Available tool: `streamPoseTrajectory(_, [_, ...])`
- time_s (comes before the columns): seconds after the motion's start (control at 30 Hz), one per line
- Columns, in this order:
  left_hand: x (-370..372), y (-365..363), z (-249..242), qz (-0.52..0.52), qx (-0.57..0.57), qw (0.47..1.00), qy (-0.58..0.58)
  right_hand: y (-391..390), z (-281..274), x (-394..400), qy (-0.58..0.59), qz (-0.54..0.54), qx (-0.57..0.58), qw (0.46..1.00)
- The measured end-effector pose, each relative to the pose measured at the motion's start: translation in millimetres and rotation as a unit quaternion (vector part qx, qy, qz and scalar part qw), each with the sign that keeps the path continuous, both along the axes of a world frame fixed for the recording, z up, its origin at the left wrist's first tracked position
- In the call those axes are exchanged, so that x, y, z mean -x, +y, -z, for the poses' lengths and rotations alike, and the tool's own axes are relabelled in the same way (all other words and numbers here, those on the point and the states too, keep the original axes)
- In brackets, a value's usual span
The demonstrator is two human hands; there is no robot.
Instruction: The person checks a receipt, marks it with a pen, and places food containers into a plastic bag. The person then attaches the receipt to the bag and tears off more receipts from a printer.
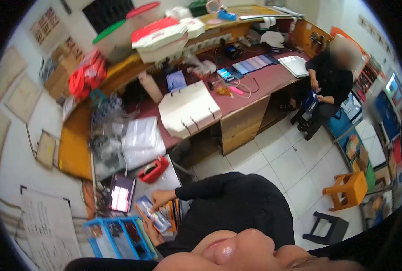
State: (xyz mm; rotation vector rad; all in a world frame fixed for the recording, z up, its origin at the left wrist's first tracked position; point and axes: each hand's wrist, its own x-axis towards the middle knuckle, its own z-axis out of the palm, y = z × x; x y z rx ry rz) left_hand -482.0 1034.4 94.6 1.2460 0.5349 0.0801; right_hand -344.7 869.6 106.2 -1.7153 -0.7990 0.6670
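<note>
A small stack of flat packets (160, 216), orange-edged and overlapping, is held in the left hand (152, 232), closed around their lower side, while the uppermost one, glossy with blue and white on it, is touched by the fingertips of the right hand (163, 198); whether it is pinched there or only pressed cannot be told. The packets lie just below the red tape dispenser (153, 169) in the view, and no tape is seen to be drawn from it. The handling is judged to be under way, since several packets are gathered together under the fingers, but how many have been dealt with and how many are left cannot be made out, and no finished pile can be identified. Below and to the left of the dispenser, a device with a lit screen (121, 194) is set down, and farther below it a blue compartmented tray (102, 222) is placed close to the left hand. Just above the dispenser, clear plastic sleeves (142, 133) are heaped, and beyond them a large white box (189, 108) is rested on the red counter (230, 97). Well apart from the dispenser, up and to the right, a row of phones (250, 64) is laid out, and past it a dark blue item (309, 101) is held by a seated person (336, 81) in dark clothes
</note>
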Motion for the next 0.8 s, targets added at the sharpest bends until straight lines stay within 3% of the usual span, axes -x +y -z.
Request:
streamPoseTrajectory(0.03, [-1,9,6,0.028,-0.066,0.997,-0.003,4,4,-5,-0.014,-0.011,0.051,0.999])
streamPoseTrajectory(0.07, [1,-10,-16,0.023,0.006,0.999,-0.027,6,8,-10,-0.035,-0.032,0.057,0.997])
streamPoseTrajectory(0.23, [-3,-1,-9,0.041,0.041,0.998,0.001,-18,-28,-5,0.039,-0.082,0.020,0.996])
streamPoseTrajectory(0.37, [-2,-39,-101,0.086,0.157,0.968,0.177,-21,-35,2,0.053,-0.062,-0.015,0.997])
streamPoseTrajectory(0.43, [15,-46,-118,0.091,0.229,0.931,0.268,-20,-28,0,0.078,-0.056,-0.022,0.995])
streamPoseTrajectory(0.47, [14,-28,-83,0.072,0.244,0.928,0.272,-16,-13,-2,0.039,-0.021,-0.003,0.999])
streamPoseTrajectory(0.5, [7,5,-22,0.049,0.269,0.948,0.165,-15,-3,-9,0.000,-0.013,0.009,1.000])
streamPoseTrajectory(0.53, [18,27,14,0.017,0.284,0.957,0.053,-16,11,-8,0.041,0.008,-0.020,0.999])
streamPoseTrajectory(0.57, [14,22,-10,0.134,0.298,0.943,0.063,-3,66,-23,-0.082,0.029,0.037,0.996])
streamPoseTrajectory(0.6, [9,12,-10,0.115,0.115,0.986,-0.043,-13,71,-24,-0.211,-0.018,0.154,0.965])
streamPoseTrajectory(0.63, [1,4,-12,0.078,-0.075,0.983,-0.147,-14,105,-23,-0.196,-0.062,0.091,0.974])
streamPoseTrajectory(0.67, [-3,14,7,0.068,-0.356,0.924,-0.123,-28,68,-5,0.021,-0.141,0.203,0.969])
streamPoseTrajectory(0.7, [-7,17,7,0.121,-0.583,0.803,-0.021,-30,77,6,0.122,-0.166,0.243,0.948])
streamPoseTrajectory(0.73, [-12,13,14,0.191,-0.623,0.750,0.107,-31,72,18,0.133,-0.212,0.264,0.931])
streamPoseTrajectory(0.77, [-8,-5,25,0.108,-0.657,0.732,0.145,-31,65,27,0.144,-0.254,0.286,0.913])
streamPoseTrajectory(0.8, [-8,-12,11,0.108,-0.627,0.756,0.155,-28,66,30,0.141,-0.272,0.292,0.906])
